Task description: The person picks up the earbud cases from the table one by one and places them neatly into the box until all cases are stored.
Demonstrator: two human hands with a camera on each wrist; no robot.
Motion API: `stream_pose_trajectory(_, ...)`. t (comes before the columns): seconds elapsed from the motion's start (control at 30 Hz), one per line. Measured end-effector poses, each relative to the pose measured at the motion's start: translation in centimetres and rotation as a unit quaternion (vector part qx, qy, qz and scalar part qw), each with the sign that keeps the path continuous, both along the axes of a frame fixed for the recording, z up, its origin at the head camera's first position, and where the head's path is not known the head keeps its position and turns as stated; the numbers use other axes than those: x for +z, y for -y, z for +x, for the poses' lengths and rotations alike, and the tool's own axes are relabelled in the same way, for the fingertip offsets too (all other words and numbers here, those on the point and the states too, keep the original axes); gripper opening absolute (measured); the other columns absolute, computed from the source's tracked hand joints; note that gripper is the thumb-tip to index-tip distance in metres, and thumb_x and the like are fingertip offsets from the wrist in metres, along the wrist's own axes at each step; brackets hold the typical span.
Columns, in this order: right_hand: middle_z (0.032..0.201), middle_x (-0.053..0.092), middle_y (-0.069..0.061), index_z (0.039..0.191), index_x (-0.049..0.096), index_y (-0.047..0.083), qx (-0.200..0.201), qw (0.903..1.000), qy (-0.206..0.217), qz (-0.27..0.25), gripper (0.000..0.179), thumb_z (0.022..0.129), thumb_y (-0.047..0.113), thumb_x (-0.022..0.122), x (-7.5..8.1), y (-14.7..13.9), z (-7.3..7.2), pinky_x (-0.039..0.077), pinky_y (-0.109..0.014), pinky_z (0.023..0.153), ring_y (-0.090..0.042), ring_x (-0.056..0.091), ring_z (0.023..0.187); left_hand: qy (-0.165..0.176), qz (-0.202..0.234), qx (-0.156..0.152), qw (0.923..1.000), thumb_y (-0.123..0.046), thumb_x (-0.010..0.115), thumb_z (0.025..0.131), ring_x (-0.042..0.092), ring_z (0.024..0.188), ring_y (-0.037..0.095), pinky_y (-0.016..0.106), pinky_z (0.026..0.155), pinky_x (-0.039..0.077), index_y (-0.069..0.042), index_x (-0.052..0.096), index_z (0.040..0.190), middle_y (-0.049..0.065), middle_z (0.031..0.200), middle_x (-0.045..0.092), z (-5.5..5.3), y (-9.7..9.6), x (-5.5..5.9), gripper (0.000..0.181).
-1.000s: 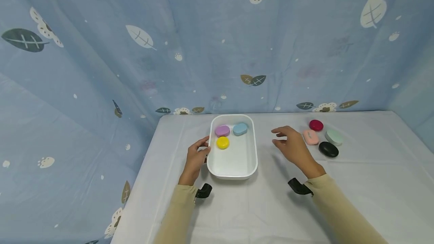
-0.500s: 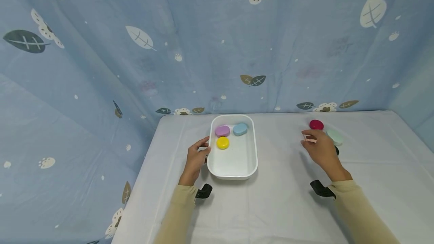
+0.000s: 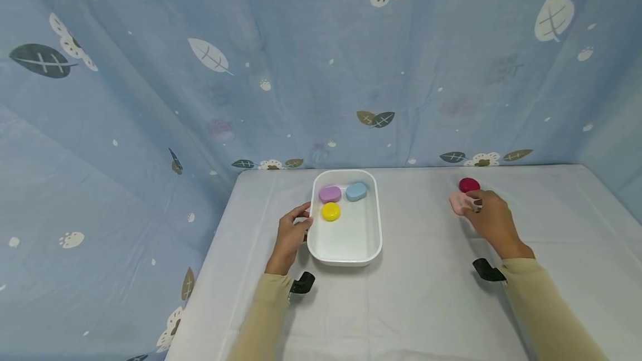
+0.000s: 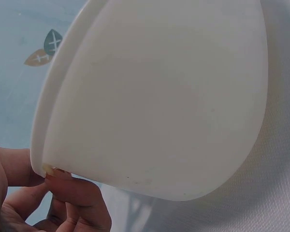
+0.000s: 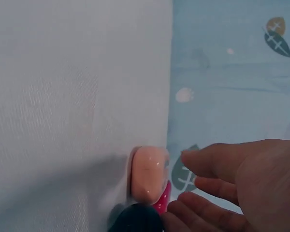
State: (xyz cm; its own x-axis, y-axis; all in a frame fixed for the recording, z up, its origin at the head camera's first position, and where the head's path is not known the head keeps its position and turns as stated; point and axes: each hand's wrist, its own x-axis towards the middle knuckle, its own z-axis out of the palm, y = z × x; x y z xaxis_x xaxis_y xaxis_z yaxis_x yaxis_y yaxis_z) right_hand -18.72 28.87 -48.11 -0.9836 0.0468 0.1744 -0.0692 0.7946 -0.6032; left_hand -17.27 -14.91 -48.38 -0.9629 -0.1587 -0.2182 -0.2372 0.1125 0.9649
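My left hand (image 3: 288,238) pinches the left wall of a white plastic tub (image 3: 356,238), thumb at the rim and fingers behind it, as the left wrist view also shows. Inside lie a purple soap bar (image 3: 330,194), a blue one (image 3: 356,191) and a round yellow one (image 3: 330,211). My right hand (image 3: 494,222) hovers over the soaps at the right, thumb and fingers apart. Its fingertips overlap a pink soap bar (image 3: 458,203). Behind that sits a red soap (image 3: 469,184). A dark soap (image 5: 135,220) shows low in the right wrist view, close to the fingers.
A white cloth (image 3: 411,305) covers the table. Behind it hangs a blue curtain (image 3: 301,71) with leaves and flowers, which also runs down the left side. Black wrist mounts (image 3: 489,270) stick out under both sleeves.
My right hand has moved right from beside the tub to over the soaps, now covering the black and green bars in the head view. The left hand and tub have stayed put.
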Motion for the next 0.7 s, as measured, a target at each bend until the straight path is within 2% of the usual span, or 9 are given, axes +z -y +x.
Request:
stream_pose_trajectory(0.17,0.124,0.056,-0.043,0.133,0.055,-0.022,0.001,0.9992,0.030,0.028,0.053,0.092,0.003,0.080,-0.3,-0.1,-0.7,0.053,-0.068,0.093,-0.056,0.060,0.108,0.000,0.000,0.000,1.0000,-0.002,0.060,0.104,0.060,0.093,0.028,0.031,0.070,0.056,-0.010,0.065,0.146,0.015,0.125,0.056,0.1,0.0,-0.1,0.043)
stream_pose_trajectory(0.47,0.127,0.058,-0.041,0.134,0.057,-0.018,-0.009,0.9957,0.050,0.078,0.052,0.091,0.003,0.078,-0.8,0.6,-1.8,0.047,-0.069,0.102,-0.058,0.056,0.119,0.000,0.005,-0.002,1.0000,-0.002,0.061,0.105,0.059,0.092,0.026,0.030,0.069,0.055,-0.010,0.065,0.146,0.014,0.126,0.056,-0.1,0.0,-0.1,0.043)
stream_pose_trajectory(0.7,0.129,0.053,-0.039,0.135,0.057,-0.018,0.008,0.9952,0.077,0.060,0.050,0.092,-0.002,0.076,-0.6,1.2,-2.1,0.046,-0.069,0.105,-0.056,0.051,0.121,-0.001,0.006,-0.001,1.0000,-0.002,0.060,0.104,0.059,0.094,0.027,0.031,0.069,0.055,-0.010,0.065,0.146,0.014,0.126,0.056,-0.2,0.0,-0.3,0.043)
